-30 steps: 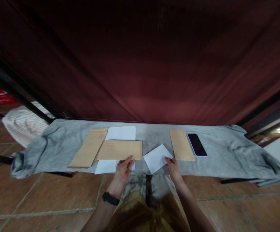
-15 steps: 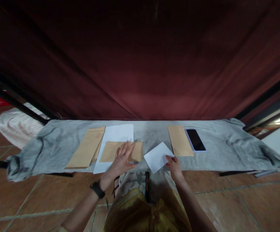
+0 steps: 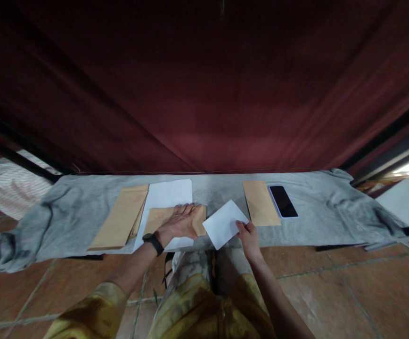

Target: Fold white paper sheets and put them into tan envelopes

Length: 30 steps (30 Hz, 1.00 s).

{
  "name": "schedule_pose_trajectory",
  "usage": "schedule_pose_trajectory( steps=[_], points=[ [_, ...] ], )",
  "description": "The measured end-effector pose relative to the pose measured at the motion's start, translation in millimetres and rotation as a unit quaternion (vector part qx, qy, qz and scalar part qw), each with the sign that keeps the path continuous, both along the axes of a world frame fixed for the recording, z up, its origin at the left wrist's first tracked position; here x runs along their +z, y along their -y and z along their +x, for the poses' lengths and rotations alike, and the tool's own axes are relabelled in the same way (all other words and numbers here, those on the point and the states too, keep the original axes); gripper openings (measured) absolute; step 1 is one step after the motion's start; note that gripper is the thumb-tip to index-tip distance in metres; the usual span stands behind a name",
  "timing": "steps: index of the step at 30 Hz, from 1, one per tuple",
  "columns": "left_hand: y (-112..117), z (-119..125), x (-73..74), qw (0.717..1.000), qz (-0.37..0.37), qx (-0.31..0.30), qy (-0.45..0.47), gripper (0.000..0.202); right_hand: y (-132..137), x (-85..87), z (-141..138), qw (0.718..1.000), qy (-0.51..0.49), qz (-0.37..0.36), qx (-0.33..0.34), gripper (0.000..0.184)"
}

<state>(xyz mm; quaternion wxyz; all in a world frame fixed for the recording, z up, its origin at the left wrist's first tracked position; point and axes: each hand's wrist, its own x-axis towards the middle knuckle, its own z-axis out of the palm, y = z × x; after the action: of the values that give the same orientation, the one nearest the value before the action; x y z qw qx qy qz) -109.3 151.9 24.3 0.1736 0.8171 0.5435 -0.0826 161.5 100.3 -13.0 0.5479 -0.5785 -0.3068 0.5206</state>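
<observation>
A brown paper envelope [image 3: 157,215] lies crosswise over white paper sheets [image 3: 169,188]. Over its right half rests my left hand [image 3: 181,221], palm down, fingers stretched out and thumb held apart near the front edge. My right hand [image 3: 249,238] pinches the right corner of a folded white paper [image 3: 222,226] between thumb and fingers. That paper is tilted at an angle in front of me, just right of the envelope. What lies under my left palm is hidden.
A stack of brown envelopes [image 3: 121,216] sits at the left of the grey cloth [image 3: 218,186]. To the right lie another brown envelope [image 3: 261,202] and a phone [image 3: 283,201]. A dark red curtain [image 3: 204,117] hangs behind the cloth-covered surface.
My left hand has slid slightly right over the envelope, and its forearm reaches further in. The white paper stays in my right hand. The whole view has shifted a little.
</observation>
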Motion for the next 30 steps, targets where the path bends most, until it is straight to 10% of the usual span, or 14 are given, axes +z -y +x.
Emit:
schedule_pose_trajectory(
  steps=[11, 25, 28, 30],
  points=[
    [5, -1, -1.2, 1.000, 0.003, -0.028, 0.011, 0.125, -3, 21.6, -14, 0.973, 0.222, 0.066, 0.004, 0.023],
    [5, 1, 5.6, 0.997, 0.004, 0.008, 0.073, 0.106, 7, 35.5, -9, 0.994, 0.096, 0.018, 0.055, 0.041],
    [6, 4, 10.5, 0.949, -0.008, 0.117, 0.293, 0.065, 7, 40.7, -2, 0.997, 0.013, 0.040, 0.059, 0.042],
    [12, 9, 13.4, 0.851, -0.075, 0.256, 0.453, 0.044, 8, 44.4, 4, 0.997, -0.009, 0.052, 0.060, 0.036]
  ],
)
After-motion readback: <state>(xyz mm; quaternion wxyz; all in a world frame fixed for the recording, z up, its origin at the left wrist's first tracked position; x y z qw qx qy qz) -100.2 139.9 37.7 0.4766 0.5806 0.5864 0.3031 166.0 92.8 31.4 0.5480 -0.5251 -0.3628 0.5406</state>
